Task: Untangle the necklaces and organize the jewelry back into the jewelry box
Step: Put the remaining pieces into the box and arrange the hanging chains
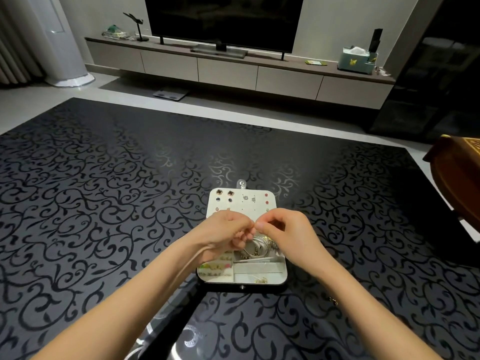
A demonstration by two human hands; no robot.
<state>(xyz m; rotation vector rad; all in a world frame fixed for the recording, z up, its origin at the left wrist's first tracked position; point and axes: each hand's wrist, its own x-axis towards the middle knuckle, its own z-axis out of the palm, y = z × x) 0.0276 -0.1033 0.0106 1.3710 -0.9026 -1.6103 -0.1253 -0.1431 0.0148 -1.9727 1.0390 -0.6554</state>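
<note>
head view: the left hand (228, 231) and right hand (287, 227) meet fingertip to fingertip above the open jewelry box (259, 287), which lies toward the near edge of the table (104, 203); both sets of fingers are curled, pinching what may be a fine necklace chain, too thin to make out.

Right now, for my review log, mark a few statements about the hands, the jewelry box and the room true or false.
1. The jewelry box lies open on the table. True.
2. Earrings are pinned to the inside of the lid. True.
3. The left hand lies flat on the table, away from the box. False: it is raised over the box, its fingertips meeting those of the right hand; what they pinch is too fine to see.
4. The television shows a bright picture. False: its screen is dark.
</note>
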